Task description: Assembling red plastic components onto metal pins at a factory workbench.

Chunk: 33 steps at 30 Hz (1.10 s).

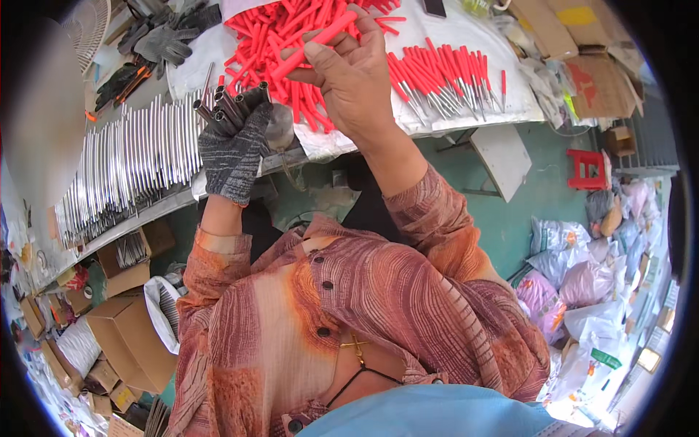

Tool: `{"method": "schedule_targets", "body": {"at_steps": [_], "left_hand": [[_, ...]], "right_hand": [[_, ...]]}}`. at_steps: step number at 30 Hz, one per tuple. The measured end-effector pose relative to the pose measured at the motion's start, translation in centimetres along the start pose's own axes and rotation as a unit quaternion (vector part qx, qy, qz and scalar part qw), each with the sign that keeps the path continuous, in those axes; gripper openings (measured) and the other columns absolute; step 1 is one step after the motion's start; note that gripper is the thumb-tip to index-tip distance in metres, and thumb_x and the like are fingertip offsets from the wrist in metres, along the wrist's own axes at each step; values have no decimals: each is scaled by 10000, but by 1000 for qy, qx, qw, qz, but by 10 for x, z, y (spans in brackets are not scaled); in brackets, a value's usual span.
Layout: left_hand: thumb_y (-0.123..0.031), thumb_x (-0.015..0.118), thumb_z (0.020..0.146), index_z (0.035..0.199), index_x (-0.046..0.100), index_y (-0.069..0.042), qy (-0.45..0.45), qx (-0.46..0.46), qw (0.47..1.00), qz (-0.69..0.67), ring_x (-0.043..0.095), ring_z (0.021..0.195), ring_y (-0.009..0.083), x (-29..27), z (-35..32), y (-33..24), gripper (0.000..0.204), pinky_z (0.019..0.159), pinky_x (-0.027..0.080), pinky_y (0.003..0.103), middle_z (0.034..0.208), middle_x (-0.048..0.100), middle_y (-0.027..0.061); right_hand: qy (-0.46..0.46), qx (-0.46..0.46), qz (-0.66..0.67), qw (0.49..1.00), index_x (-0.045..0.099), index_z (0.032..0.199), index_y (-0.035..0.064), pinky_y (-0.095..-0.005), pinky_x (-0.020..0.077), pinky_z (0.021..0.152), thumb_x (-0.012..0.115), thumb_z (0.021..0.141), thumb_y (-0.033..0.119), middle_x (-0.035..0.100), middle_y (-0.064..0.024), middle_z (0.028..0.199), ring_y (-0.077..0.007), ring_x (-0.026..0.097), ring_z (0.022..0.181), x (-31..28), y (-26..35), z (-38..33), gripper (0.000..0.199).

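My left hand (237, 154), in a grey knitted glove, is closed round a bundle of shiny metal tubes (231, 107), their open ends pointing up and away. Bare, my right hand (357, 80) pinches a red sleeve (314, 45) between thumb and fingers, held slanting above the table. Beneath and beyond it lies a big heap of red sleeves (255, 33). To the right of that hand, metal tubes with red sleeves on one end (444, 76) are spread in a row on a white sheet.
A long row of bare metal tubes (135, 149) covers the table's left side. Dark gloves (166, 45) lie at the back left, with a phone (435, 7) at the far edge. Cardboard boxes (131, 339), a red stool (587, 169) and plastic bags (582, 280) stand around on the floor.
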State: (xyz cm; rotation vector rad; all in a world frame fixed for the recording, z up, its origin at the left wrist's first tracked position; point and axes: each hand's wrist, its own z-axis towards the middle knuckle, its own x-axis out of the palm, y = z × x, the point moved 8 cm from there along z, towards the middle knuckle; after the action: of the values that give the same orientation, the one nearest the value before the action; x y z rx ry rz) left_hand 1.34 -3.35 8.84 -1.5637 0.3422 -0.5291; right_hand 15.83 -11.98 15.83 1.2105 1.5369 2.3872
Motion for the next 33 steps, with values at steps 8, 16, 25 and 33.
{"method": "schedule_targets", "body": {"at_steps": [8, 16, 25, 33], "left_hand": [[-18, 663, 770, 1028, 623, -12, 21, 7, 1000, -5, 603, 799, 118, -4, 0, 0, 261, 722, 488, 251, 929, 649, 60], [-24, 632, 779, 1062, 555, 6, 53, -104, 967, -227, 593, 927, 203, -26, 9, 35, 295, 771, 486, 322, 1007, 608, 94], [-58, 583, 829, 1176, 488, -16, 30, -150, 949, -276, 587, 743, 174, -35, 12, 36, 362, 686, 507, 302, 862, 606, 88], [-105, 555, 864, 1198, 482, -89, -10, -143, 944, -296, 600, 736, 167, -52, 4, 33, 343, 689, 512, 315, 830, 617, 70]], "right_hand": [[139, -216, -283, 924, 452, 1156, 30, -295, 510, 699, 600, 796, 68, 585, -131, 865, -204, 617, 761, 50, 23, -12, 391], [239, -78, -376, 892, 534, 834, 4, -260, 438, 631, 427, 924, 222, 559, -51, 726, -121, 549, 677, 62, -22, -5, 259], [190, -43, -363, 911, 477, 767, 7, -277, 432, 635, 372, 946, 266, 519, -41, 685, -133, 506, 644, 35, -64, -7, 332], [-201, -136, -628, 739, 502, 1085, 49, -418, 441, 776, 519, 813, 500, 583, -206, 983, -341, 572, 942, -152, 65, 62, 527]]}}
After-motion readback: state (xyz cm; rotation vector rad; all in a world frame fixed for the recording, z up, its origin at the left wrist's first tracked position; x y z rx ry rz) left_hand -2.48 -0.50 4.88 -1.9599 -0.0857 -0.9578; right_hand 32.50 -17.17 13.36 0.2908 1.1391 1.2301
